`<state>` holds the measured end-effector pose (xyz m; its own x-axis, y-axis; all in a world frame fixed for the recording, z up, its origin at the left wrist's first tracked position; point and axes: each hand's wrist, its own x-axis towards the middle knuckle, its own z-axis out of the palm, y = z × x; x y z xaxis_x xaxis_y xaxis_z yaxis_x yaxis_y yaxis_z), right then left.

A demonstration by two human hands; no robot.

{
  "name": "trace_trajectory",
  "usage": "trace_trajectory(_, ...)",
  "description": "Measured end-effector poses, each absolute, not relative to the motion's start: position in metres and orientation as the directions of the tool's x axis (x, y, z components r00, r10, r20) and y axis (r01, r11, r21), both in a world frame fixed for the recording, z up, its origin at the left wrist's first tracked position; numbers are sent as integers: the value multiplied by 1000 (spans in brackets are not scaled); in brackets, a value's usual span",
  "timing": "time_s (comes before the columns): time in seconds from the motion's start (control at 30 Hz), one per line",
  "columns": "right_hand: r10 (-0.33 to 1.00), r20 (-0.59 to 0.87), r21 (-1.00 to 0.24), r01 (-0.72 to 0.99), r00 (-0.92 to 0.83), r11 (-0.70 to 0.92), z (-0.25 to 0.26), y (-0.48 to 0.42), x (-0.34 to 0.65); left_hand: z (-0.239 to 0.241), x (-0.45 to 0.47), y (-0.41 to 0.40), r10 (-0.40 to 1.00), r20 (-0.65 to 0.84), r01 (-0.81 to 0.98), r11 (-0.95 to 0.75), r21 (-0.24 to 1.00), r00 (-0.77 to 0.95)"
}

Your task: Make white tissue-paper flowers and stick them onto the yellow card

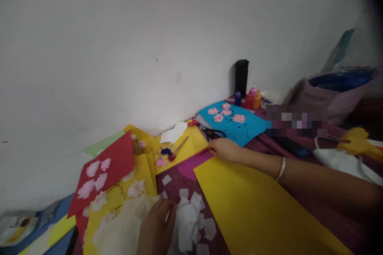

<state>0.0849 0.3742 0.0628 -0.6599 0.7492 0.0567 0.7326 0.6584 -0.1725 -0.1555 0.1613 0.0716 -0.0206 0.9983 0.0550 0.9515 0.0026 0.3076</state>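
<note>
My left hand (157,229) rests at the bottom edge with its fingers curled onto a pile of small white tissue squares (190,217) beside a larger sheet of white tissue (119,233). My right hand (224,149), with a bangle on the wrist, reaches forward over a big yellow sheet (257,207). Its fingers are closed at the end of a thin red stick (199,152), just below black-handled scissors (214,132).
A red card with white paper blossoms (104,167) leans at left over yellow sheets. A blue card with pink blossoms (233,121) lies by the wall, with small paint bottles (249,97), a black flask (241,76), a white bowl and a yellow glue gun (357,141) at right.
</note>
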Motion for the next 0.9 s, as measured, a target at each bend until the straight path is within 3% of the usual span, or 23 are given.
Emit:
trace_trajectory(0.27,673,193,-141,658,-714,739,77,406,10,80,-152,172,996,92,961,-8,276,-18)
trace_trajectory(0.4,601,188,-136,585,-777,799,76,422,-21,84,-162,166,993,92,964,44,262,-71)
trace_trajectory(0.67,515,134,-228,479,-847,847,50,437,-24,82,-161,178,991,-58,957,130,261,-119)
trace_trajectory(0.9,564,152,-287,510,-812,811,79,421,4,74,-151,211,965,-244,918,181,352,-97)
